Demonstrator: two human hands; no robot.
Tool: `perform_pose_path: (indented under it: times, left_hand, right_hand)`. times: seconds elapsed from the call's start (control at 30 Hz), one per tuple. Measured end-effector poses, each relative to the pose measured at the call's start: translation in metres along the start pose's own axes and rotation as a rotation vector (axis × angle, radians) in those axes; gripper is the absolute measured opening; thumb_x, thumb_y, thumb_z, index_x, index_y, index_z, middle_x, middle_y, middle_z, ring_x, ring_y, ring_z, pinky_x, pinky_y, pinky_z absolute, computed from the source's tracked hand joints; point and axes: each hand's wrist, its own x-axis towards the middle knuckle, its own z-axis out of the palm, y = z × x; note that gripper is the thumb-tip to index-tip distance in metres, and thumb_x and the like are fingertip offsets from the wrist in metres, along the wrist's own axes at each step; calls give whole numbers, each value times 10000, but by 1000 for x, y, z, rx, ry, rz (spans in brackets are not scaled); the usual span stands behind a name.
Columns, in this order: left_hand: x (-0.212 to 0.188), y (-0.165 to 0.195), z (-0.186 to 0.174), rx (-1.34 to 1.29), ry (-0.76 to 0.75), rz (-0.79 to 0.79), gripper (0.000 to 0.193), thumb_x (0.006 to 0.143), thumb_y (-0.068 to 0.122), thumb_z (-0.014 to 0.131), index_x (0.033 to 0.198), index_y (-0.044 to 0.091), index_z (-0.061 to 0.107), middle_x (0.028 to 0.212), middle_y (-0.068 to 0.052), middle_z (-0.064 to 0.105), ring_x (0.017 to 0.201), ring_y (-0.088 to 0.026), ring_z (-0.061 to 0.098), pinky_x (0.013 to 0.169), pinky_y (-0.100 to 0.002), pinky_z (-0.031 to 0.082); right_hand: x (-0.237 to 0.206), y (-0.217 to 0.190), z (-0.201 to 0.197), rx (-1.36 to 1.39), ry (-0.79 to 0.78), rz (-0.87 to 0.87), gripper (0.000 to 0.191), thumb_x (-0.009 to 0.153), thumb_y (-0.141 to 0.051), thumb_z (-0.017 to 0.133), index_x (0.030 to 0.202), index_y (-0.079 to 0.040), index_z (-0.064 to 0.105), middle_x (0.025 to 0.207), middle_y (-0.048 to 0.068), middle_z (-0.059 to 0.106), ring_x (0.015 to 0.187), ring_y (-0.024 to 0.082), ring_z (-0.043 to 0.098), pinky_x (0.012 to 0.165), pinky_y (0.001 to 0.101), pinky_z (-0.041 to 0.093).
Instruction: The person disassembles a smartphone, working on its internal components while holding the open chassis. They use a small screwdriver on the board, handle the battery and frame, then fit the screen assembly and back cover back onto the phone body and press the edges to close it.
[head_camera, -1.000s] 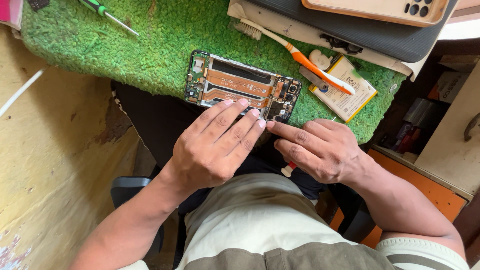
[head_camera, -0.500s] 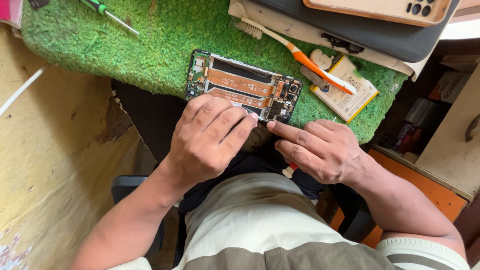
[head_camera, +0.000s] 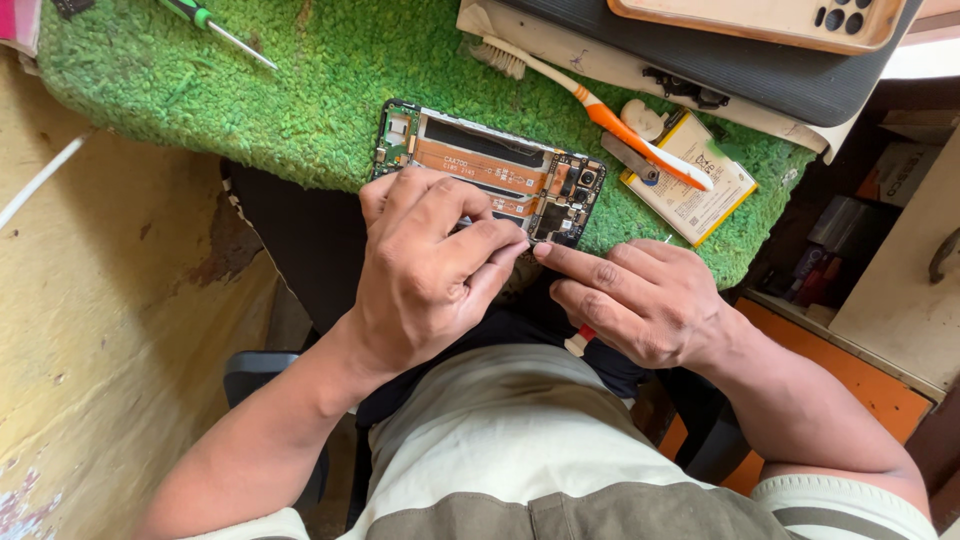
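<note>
You have a shaggy bright green mat (head_camera: 300, 100) under an opened phone (head_camera: 490, 170) whose inside shows copper-orange strips, a black slot and a green board at its corner. Beside it lie a toothbrush (head_camera: 600, 110) with a white and orange handle, a pale yellow battery (head_camera: 700, 185) and a green-handled screwdriver (head_camera: 200, 18). Your trousers (head_camera: 520, 440) are light grey, and the wall (head_camera: 90, 330) is worn yellow.

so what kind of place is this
Probably a small phone repair bench: an opened phone with bare circuit boards lies on a shaggy green mat, beside a loose flat battery, an orange-and-white toothbrush and a green-handled screwdriver.
</note>
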Motion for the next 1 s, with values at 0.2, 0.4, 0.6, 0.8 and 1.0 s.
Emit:
perform_pose_path:
  times: [0.2, 0.4, 0.6, 0.8, 1.0]
  left_hand:
    - [1, -1, -2, 0, -25, 26, 217, 831, 129, 874, 1014, 160, 762, 986, 18, 621, 1031, -211, 572, 967, -412, 341]
    - [0, -3, -2, 21, -29, 56, 246, 829, 126, 881, 1041, 158, 760, 987, 16, 621, 1024, -210, 571, 963, -412, 340]
    - [-3, -8, -1, 64, -36, 123, 205, 893, 141, 835, 1086, 142, 764, 1004, 10, 628, 1045, -205, 585, 978, -412, 367]
    - [-7, -18, 0, 159, -52, 264, 258, 957, 184, 654, 1167, 91, 771, 1082, -37, 659, 1090, -239, 603, 1003, -431, 419]
    - [-8, -22, 1, 198, -51, 313, 286, 954, 193, 627, 1172, 81, 775, 1109, -54, 667, 1112, -250, 608, 1008, -450, 446]
  right_hand:
    - [-1, 0, 1, 4, 4, -2, 216, 890, -72, 807, 1031, -39, 646, 1292, 139, 694, 621, 141, 549, 552, 296, 466]
    - [0, 0, 1, 16, 3, 9, 211, 895, -61, 804, 1026, -35, 639, 1293, 146, 696, 619, 139, 562, 548, 292, 470]
    - [2, -4, -1, 22, -8, 27, 219, 902, -59, 777, 1049, -20, 620, 1295, 185, 692, 633, 154, 602, 548, 298, 486]
    - [3, -11, -1, -3, -23, 59, 210, 891, -78, 740, 1045, -6, 616, 1301, 222, 681, 682, 182, 664, 573, 313, 518]
    - [5, -24, 2, -70, -26, 111, 194, 900, -66, 730, 1038, 8, 615, 1320, 235, 667, 725, 198, 695, 603, 314, 547]
